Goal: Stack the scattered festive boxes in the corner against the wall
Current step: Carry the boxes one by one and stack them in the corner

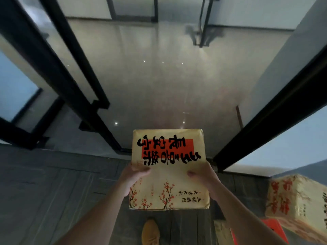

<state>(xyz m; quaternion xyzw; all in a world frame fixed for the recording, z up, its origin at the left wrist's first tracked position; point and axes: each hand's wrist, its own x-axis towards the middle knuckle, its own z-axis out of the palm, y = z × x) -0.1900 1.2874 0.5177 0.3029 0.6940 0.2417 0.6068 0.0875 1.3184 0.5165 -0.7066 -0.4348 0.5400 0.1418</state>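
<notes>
I carry a cream festive box point(169, 168) in front of me, at waist height above the floor. Its top shows a red patch, black brush lettering and red plum blossoms. My left hand point(133, 177) grips its left side with the thumb on top. My right hand point(203, 175) grips the right side, thumb also on the lid. A second cream box point(295, 206) with red lettering sits at the lower right, atop a red box point(272, 227) that is partly hidden.
A black-framed glass door point(58, 68) stands open on the left and another black frame point(276, 117) on the right, with glossy pale floor point(159, 76) beyond. Dark plank flooring point(53, 191) lies under me. My tan shoe point(150, 232) shows below the box.
</notes>
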